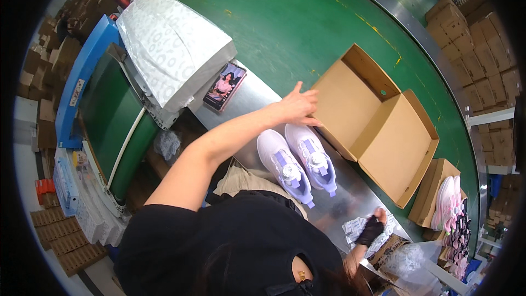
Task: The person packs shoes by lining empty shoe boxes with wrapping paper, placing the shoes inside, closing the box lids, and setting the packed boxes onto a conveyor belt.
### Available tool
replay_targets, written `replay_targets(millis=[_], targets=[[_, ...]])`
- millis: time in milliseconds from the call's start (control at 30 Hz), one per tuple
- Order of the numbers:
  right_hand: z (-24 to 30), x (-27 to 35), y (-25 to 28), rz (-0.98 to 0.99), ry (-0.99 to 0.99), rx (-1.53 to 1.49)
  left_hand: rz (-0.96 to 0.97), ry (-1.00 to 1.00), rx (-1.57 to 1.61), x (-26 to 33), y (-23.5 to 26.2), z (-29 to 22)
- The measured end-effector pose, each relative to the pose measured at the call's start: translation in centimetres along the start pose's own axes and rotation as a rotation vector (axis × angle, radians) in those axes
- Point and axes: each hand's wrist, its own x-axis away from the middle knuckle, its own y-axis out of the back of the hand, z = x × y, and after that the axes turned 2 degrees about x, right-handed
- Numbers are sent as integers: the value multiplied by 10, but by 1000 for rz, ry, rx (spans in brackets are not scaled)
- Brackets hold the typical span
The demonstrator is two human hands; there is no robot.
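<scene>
Fingers (307, 98) of the left hand (296, 107) lie spread and flat, holding nothing, touching the near wall of an open cardboard box (378, 126) on the steel counter (257, 90). A pair of lavender shoes (298, 161) sits just below that hand, beside the box. The right hand (371, 229), in a dark fingerless glove, presses folded on printed paper (356, 227) at the counter's edge.

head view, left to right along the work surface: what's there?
Blue conveyor frame → silver bag stack → phone → left hand → pair of lilac shoes → open cardboard box → box of pink shoes.
</scene>
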Motion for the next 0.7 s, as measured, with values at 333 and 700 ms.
replay_targets(millis=[333, 700], targets=[[25, 86, -38, 192, 64, 516, -680, 213, 344, 100, -7, -36], [206, 35, -51, -96, 224, -294, -918, 702, 133, 202, 80, 80]])
